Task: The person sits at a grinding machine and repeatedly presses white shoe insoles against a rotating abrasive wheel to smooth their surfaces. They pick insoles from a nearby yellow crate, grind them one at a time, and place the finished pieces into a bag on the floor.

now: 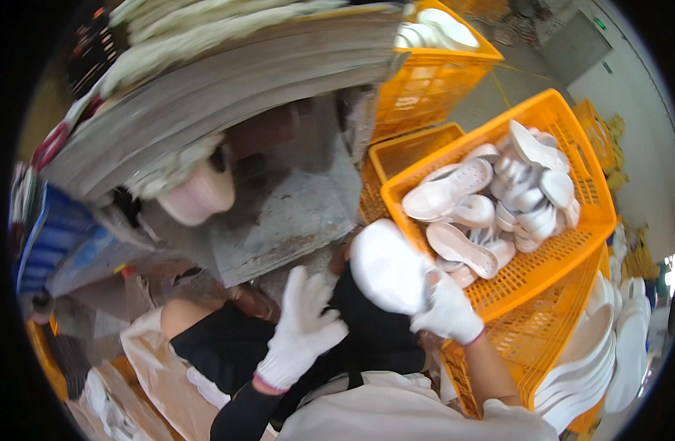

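Observation:
My right hand [449, 309], in a white knitted glove, grips the edge of a white rounded piece [387, 266] over my lap. That piece is smeared by motion, and its exact kind cannot be made out. My left hand [306, 328], gloved alike, is held up over my thigh with its fingers apart and nothing in them. To the right, beyond my right hand, an orange plastic crate [494, 306] holds many pale shoe soles [462, 250] in a loose heap.
A worn grey workbench [227, 95] with layered sheets stands ahead, a pinkish spool [198, 192] beneath its edge. More orange crates [418, 95] are stacked beyond. Nested white soles [583, 360] lie at lower right. A blue corrugated bin [55, 239] is at left, above tan plastic sheeting [150, 360].

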